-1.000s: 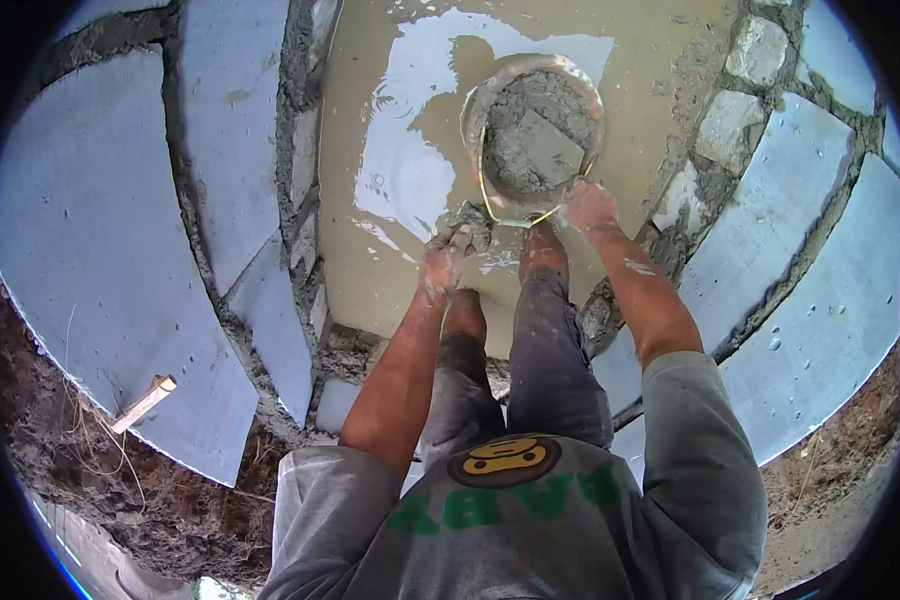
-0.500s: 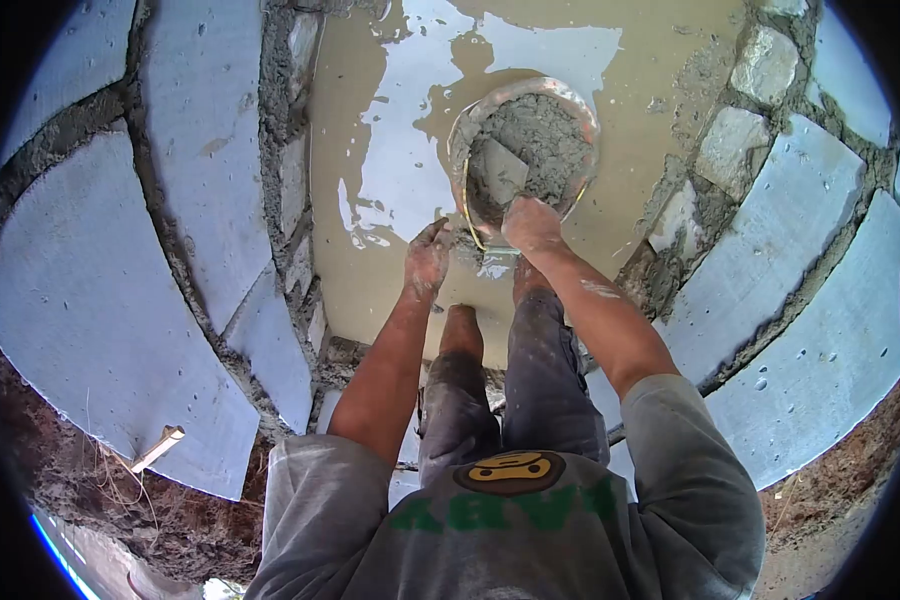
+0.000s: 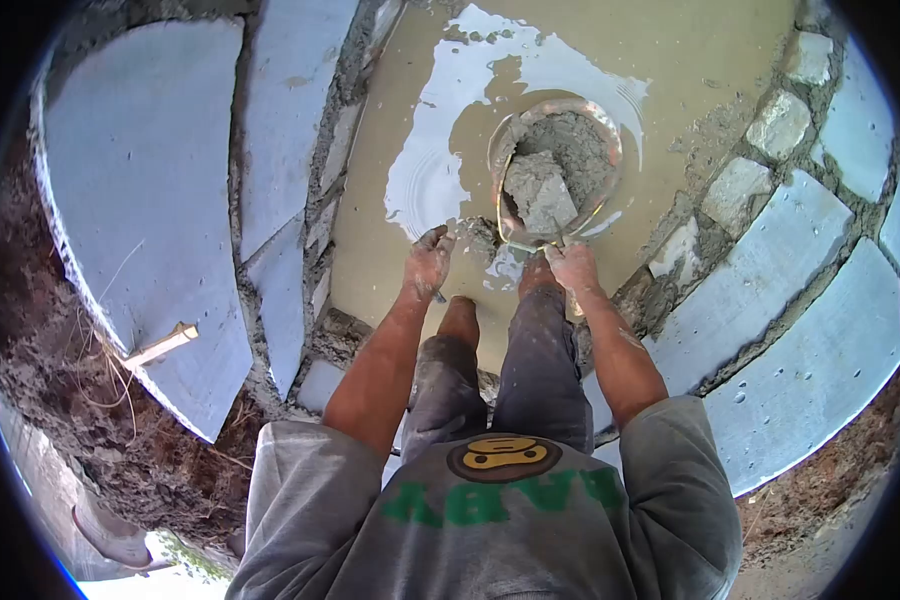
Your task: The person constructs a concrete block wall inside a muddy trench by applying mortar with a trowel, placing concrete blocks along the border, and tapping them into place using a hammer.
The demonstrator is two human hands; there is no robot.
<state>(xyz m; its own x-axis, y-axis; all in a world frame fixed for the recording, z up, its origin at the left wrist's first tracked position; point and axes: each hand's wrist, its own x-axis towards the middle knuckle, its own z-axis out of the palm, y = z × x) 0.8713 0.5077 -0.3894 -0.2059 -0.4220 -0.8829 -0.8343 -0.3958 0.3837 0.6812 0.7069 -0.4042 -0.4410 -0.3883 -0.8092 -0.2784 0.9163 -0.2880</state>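
Observation:
A round bucket (image 3: 612, 130) of grey mortar (image 3: 580, 140) stands in muddy water in front of me, its thin yellowish handle lying along the near side. My right hand (image 3: 573, 266) is closed round a trowel at the bucket's near rim. The trowel's blade (image 3: 555, 215) lies over the bucket, loaded with a thick lump of mortar. To the left, my left hand (image 3: 429, 262) is closed, its fingers curled beside a mortar lump (image 3: 482, 234) next to the bucket. A small dark end shows below this hand; what it belongs to is hidden.
Smooth grey slabs (image 3: 150, 180) with mortar joints rise on the left, and more slabs (image 3: 750, 280) on the right. Rough stone blocks (image 3: 738, 190) line the right edge of the water (image 3: 390, 290). A wooden stick (image 3: 160, 345) juts over the left slab. My legs stand below the bucket.
The trowel blade now carries a big lump of mortar, and my right hand has drawn back towards me. My left hand stays nearly in place. The view has shifted, so the bucket appears further right.

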